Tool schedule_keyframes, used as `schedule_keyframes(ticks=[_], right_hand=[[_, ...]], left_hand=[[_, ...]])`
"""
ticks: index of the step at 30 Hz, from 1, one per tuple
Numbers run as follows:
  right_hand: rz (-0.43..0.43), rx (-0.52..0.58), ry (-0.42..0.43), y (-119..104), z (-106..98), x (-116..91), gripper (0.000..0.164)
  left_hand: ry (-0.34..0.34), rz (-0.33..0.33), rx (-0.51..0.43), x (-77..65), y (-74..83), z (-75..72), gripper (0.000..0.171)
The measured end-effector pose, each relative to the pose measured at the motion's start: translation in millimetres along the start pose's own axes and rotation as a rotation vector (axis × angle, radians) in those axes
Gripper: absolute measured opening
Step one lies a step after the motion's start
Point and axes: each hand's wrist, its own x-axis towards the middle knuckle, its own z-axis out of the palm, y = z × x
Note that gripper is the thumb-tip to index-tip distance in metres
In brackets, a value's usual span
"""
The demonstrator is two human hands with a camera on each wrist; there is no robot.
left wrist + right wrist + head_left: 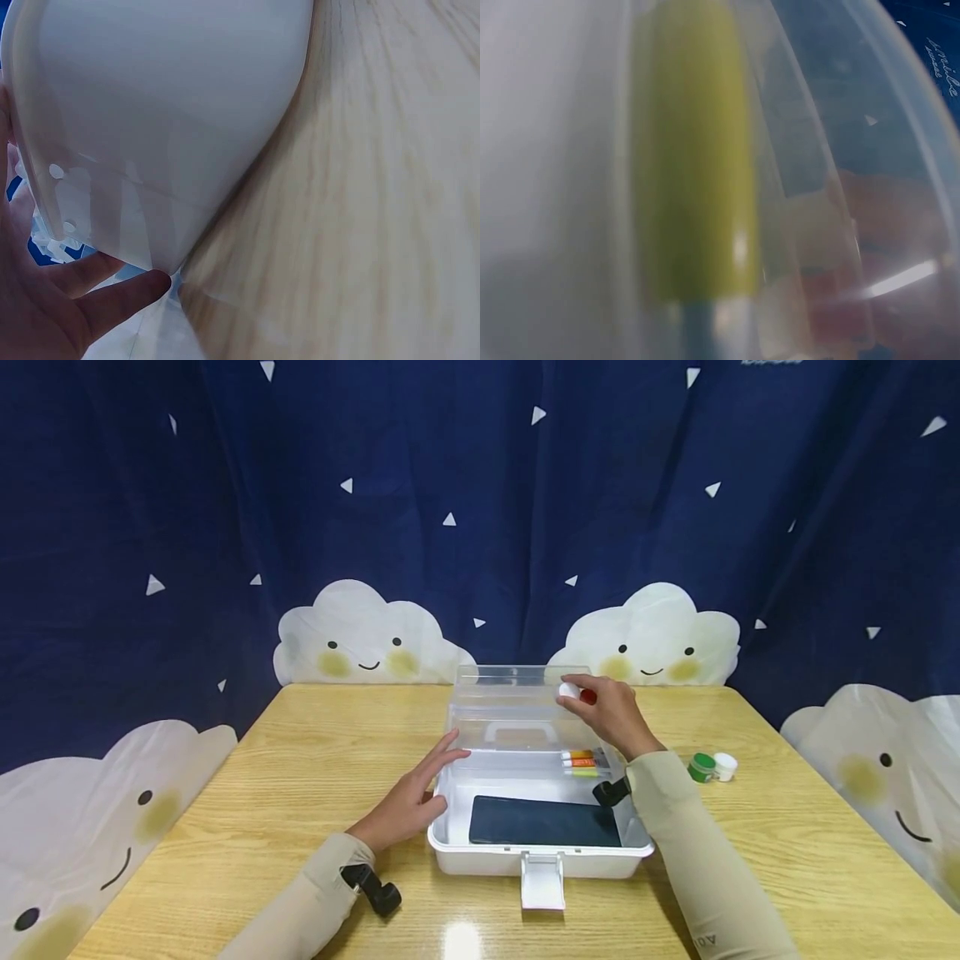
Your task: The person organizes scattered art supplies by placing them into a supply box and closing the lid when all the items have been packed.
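A white plastic box [495,860] stands open, its clear lid [480,731] and clear upper tray raised at the back. My right hand [611,714] pinches two small paint jars, one white [569,691] and one red [588,697], at the right of the raised tray. Through clear plastic in the right wrist view, those fingers [889,206] and the jars look blurred. My left hand [408,797] is at the box's left side, fingers extended. In the left wrist view, its fingers [124,300] reach along the box's back corner.
A dark flat slab [543,822] lies on the box floor. Several orange and yellow-green pens [579,763] lie at its right side. A green jar [702,767] and a white jar [725,767] stand on the wooden table [322,735], right of the box. The front latch [542,885] hangs down.
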Motion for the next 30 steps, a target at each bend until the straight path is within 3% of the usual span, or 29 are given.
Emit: schedule_keyframes(ticks=[14, 30], right_hand=[[-0.129, -0.013, 0.096, -2.4, 3.4, -1.6, 0.039], [-0.105, -0.032, 0.128, -1.2, 6.2, -2.1, 0.032]], left_hand=[[0.007, -0.001, 0.011, 0.1, -0.6, 0.6, 0.076], [0.004, 0.005, 0.023, 0.0, -1.8, 0.5, 0.076]])
